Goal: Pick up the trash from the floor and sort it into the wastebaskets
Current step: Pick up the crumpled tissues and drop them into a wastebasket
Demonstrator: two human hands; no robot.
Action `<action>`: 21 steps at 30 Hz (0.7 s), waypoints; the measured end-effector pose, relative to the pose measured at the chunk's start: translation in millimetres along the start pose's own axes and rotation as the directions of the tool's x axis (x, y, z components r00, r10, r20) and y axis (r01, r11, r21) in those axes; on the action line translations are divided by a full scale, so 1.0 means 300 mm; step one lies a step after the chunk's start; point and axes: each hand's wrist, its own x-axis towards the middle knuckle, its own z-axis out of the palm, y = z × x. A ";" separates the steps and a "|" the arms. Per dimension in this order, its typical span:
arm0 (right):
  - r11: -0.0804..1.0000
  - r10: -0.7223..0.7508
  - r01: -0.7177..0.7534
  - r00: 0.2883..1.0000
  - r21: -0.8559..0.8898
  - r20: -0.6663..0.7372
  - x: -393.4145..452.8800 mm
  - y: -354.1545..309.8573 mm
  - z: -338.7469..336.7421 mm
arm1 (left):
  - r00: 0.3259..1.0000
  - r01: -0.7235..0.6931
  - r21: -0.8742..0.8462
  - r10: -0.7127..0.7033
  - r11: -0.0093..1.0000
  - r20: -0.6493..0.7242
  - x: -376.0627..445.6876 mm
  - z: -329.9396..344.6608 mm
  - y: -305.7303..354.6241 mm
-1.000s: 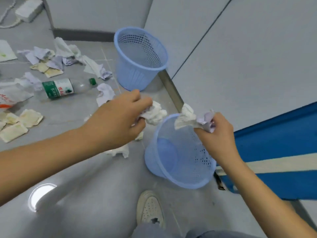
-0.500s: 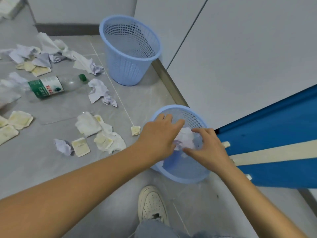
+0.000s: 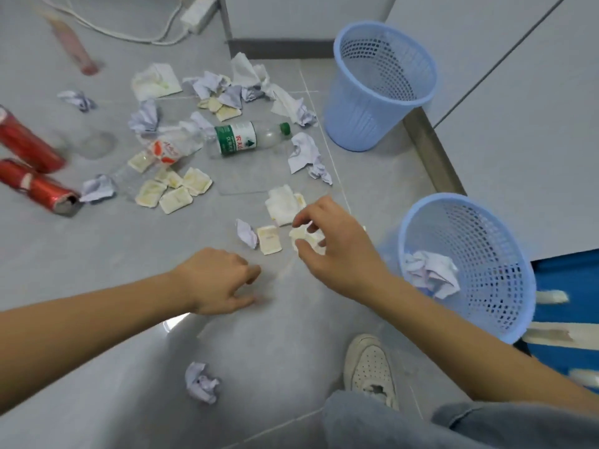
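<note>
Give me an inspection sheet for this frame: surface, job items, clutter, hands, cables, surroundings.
Surface: grey tiled floor, glossy, with a light glare spot.
Job items: near wastebasket holds crumpled paper; far wastebasket shows nothing inside. Paper wads, tissues and yellowish packets are strewn on the floor; a plastic bottle lies on its side; two red cans lie at left.
Clutter: one stray paper ball lies near the person's shoe.
Hands: left hand loosely curled, holding nothing; right hand reaches with spread fingers over a white tissue, contact unclear.
Cables: white power strip with cords on the floor, top left.
Surroundings: pale wall panels, blue panel at right.
</note>
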 end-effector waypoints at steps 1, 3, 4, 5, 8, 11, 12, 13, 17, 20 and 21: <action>0.999 0.033 -0.030 0.997 -0.039 0.072 0.013 0.022 0.070 | 0.996 0.005 0.005 -0.006 1.000 0.084 -0.010 0.056 0.007; 0.976 0.186 -0.160 0.965 -0.145 0.185 0.042 0.081 0.192 | 0.972 0.017 -0.027 -0.010 0.999 0.235 -0.038 0.162 0.027; 0.950 0.277 -0.235 0.937 -0.205 0.211 0.054 0.110 0.238 | 0.957 0.014 -0.048 0.000 0.999 0.290 -0.057 0.211 0.037; 0.921 0.348 -0.291 0.913 -0.257 0.213 0.062 0.140 0.275 | 0.948 0.002 -0.054 0.015 0.999 0.318 -0.079 0.257 0.048; 0.859 0.439 -0.369 0.887 -0.355 0.143 0.091 0.228 0.337 | 0.966 -0.039 -0.049 0.050 0.998 0.255 -0.147 0.395 0.100; 0.840 0.453 -0.383 0.884 -0.385 0.110 0.120 0.300 0.365 | 0.987 -0.085 -0.037 0.090 0.996 0.134 -0.190 0.513 0.137; 0.839 0.456 -0.383 0.883 -0.387 0.113 0.126 0.318 0.371 | 0.991 -0.113 -0.014 0.113 0.994 0.074 -0.193 0.544 0.136; 0.839 0.457 -0.382 0.881 -0.387 0.124 0.129 0.337 0.377 | 0.990 -0.141 0.020 0.140 0.990 0.032 -0.191 0.573 0.127; 0.821 0.435 -0.329 0.890 -0.465 0.138 0.121 0.405 0.395 | 0.943 -0.271 0.070 0.279 0.960 -0.181 -0.172 0.625 0.093; 0.851 0.382 -0.298 0.916 -0.433 0.122 0.111 0.437 0.403 | 0.939 -0.253 0.033 0.253 0.967 -0.233 -0.161 0.585 0.056; 0.870 0.366 -0.290 0.922 -0.399 0.128 0.109 0.442 0.405 | 0.942 -0.227 0.011 0.222 0.974 -0.252 -0.151 0.559 0.038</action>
